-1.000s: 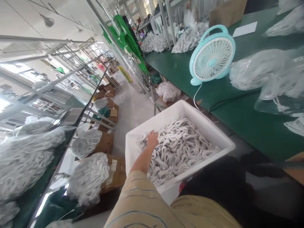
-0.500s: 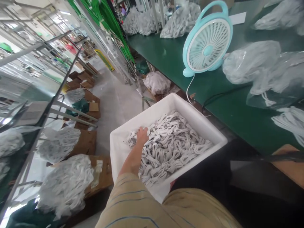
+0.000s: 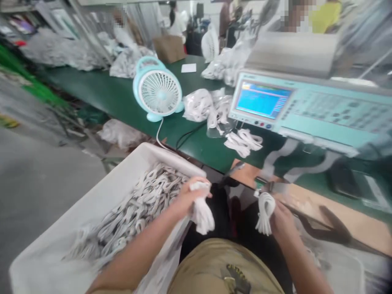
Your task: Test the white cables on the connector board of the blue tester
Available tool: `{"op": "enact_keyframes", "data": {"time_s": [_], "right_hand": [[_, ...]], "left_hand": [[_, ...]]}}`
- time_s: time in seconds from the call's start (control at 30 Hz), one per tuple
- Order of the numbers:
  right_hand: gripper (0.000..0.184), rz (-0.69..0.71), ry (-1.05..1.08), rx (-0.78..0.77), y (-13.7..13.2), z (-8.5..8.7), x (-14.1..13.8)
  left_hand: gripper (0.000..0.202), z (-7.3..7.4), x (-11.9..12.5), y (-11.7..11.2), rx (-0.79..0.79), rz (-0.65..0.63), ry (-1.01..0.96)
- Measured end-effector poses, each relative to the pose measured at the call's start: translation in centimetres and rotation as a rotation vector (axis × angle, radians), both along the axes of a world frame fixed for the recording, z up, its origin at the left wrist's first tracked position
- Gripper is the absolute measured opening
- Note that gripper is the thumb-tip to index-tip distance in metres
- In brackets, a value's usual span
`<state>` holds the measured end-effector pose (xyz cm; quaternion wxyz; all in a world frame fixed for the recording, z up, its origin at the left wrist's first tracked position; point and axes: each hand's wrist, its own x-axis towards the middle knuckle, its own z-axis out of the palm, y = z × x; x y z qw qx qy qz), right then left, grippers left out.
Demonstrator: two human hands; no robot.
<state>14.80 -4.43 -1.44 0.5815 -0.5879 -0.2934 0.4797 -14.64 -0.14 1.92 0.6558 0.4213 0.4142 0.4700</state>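
Note:
My left hand [image 3: 191,192] is closed around a bundle of white cable [image 3: 203,216], whose loops hang below the fingers. On the right, my right hand [image 3: 280,218] grips another coiled white cable [image 3: 266,208], its connector end pointing up toward the fixture at the bench edge. Both hands are in front of my body, apart from each other. Left of them stands a white plastic bin [image 3: 61,216] with many coiled white-grey cables [image 3: 143,200] inside. Motion blur softens the fingers of both hands.
A light-blue fan [image 3: 159,94] stands on the green bench [image 3: 196,143]. Bagged cables [image 3: 199,104] and loose white cables [image 3: 243,141] lie nearby. A tester with a blue screen [image 3: 263,100] sits at the right, above a wooden board [image 3: 346,204]. People are in the background.
My view has swung right to the bench and tester. My left hand has come out of the bin with a cable bundle. My right hand has come into view holding a cable.

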Motion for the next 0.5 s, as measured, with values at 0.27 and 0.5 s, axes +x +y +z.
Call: {"op": "enact_keyframes", "data": {"time_s": [0.27, 0.5], "right_hand": [[0.028, 0.041, 0.207, 0.054, 0.3, -0.1, -0.8], [0.034, 0.052, 0.171, 0.051, -1.3, 0.5, -2.2]], "left_hand": [[0.028, -3.0, 15.6, 1.4, -0.078, -0.222, 0.078], [0.02, -3.2, 16.9, -0.9, -0.148, -0.101, -0.017]]}}
